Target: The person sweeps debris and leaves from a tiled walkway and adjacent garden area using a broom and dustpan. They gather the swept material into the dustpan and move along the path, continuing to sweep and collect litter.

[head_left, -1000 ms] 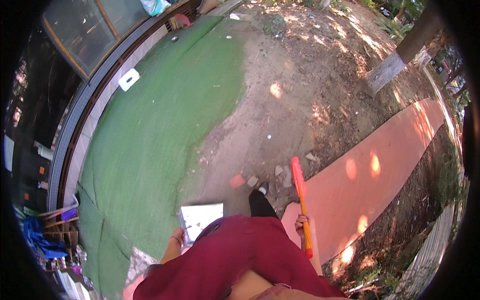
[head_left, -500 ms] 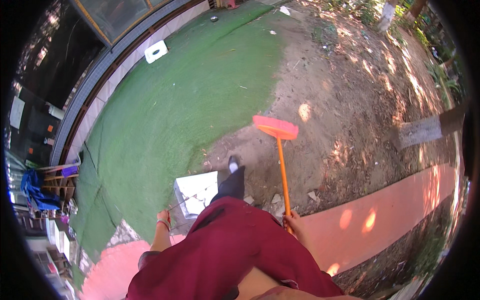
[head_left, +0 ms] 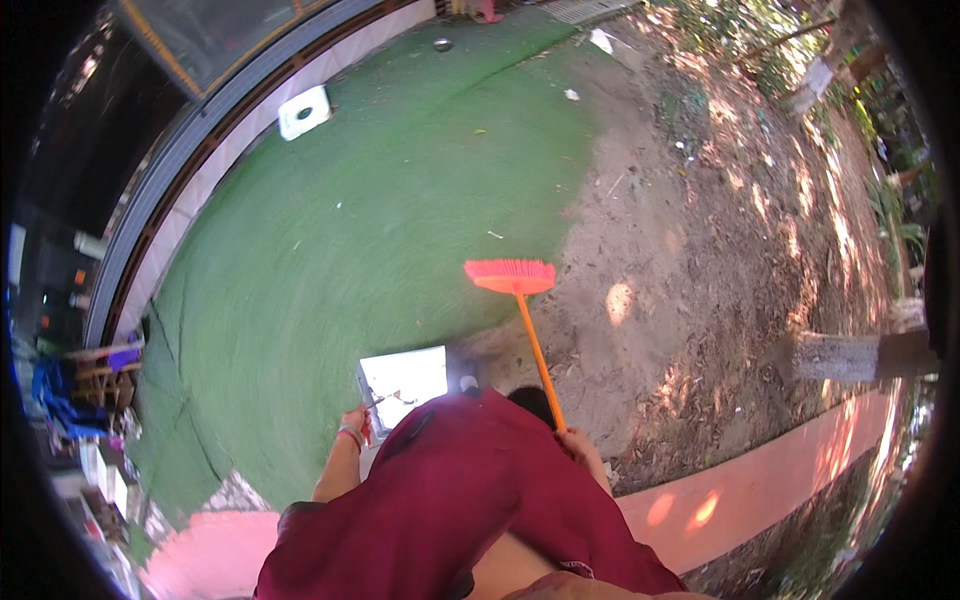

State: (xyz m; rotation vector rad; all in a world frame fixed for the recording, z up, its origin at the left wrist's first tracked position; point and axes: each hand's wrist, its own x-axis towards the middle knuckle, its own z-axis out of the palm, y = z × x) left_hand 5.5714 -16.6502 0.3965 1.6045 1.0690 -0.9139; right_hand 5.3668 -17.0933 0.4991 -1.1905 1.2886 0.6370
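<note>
Broom [head_left: 526, 318] seems light and stiff, best held by its shaft [head_left: 545, 382], which my right hand [head_left: 582, 447] wraps, left hand [head_left: 356, 422] curled around the dustpan [head_left: 408, 374] handle.

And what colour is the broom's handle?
The broom's handle is orange; it shows best in the head view.

Coral-pink broom head [head_left: 510, 277], orange handle [head_left: 538, 358], white dustpan [head_left: 418, 367], green turf [head_left: 340, 260], maroon garment [head_left: 450, 480]

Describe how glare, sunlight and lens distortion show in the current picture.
In the head view, the dustpan glares almost white; sunlight dapples the dirt and pink path; the building's pale base strip curves; the corners are black.
</note>
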